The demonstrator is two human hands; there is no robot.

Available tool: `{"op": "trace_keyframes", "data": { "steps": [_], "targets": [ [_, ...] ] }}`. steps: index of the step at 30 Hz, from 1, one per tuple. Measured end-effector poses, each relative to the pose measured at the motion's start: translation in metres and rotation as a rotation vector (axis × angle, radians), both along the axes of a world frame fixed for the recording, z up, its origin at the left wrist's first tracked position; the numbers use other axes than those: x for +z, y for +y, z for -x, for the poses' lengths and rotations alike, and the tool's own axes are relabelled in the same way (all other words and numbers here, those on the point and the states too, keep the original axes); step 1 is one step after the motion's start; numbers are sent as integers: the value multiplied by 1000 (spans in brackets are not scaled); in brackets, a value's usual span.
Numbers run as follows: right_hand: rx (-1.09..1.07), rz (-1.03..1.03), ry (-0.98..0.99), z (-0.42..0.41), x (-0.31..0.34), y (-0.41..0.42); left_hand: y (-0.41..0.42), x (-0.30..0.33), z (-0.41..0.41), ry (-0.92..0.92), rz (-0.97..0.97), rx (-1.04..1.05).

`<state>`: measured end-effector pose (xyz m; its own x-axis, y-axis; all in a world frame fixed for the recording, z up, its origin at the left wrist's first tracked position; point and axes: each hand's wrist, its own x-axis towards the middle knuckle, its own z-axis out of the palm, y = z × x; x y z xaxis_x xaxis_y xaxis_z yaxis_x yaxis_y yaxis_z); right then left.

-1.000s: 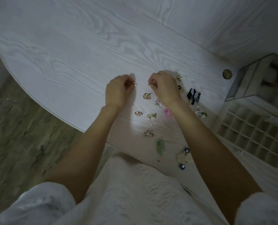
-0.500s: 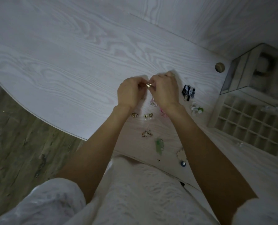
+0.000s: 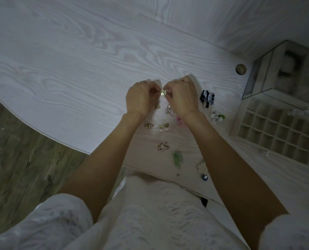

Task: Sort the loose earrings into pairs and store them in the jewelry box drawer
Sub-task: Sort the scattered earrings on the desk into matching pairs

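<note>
White wood-grain table [image 3: 69, 69]: gold studs [image 3: 163, 92] held up between both hands, evidently for matching.
Left hand [image 3: 139, 100] and right hand [image 3: 182, 98] each pinch a stud, fingers curled, raised clear of the sorted earrings [image 3: 163, 127] lying at 6 o'clock; the empty drawer [image 3: 276, 130] sits open at 3 o'clock, within reach for storing.
</note>
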<state>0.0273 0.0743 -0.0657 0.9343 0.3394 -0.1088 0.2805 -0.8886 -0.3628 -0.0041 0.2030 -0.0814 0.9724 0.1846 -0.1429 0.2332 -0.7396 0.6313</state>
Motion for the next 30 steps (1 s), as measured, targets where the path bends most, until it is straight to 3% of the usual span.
{"op": "trace_keyframes", "data": {
  "steps": [19, 24, 30],
  "targets": [
    [-77, -84, 27, -1, -5, 6, 19, 3, -7, -56, -60, -105],
    [-106, -206, -1, 9, 6, -6, 23, 6, 3, -71, -79, -91],
    [-95, -307, -140, 59, 30, -51, 6, 38, 45, -126, 98, 8]
  ]
}}
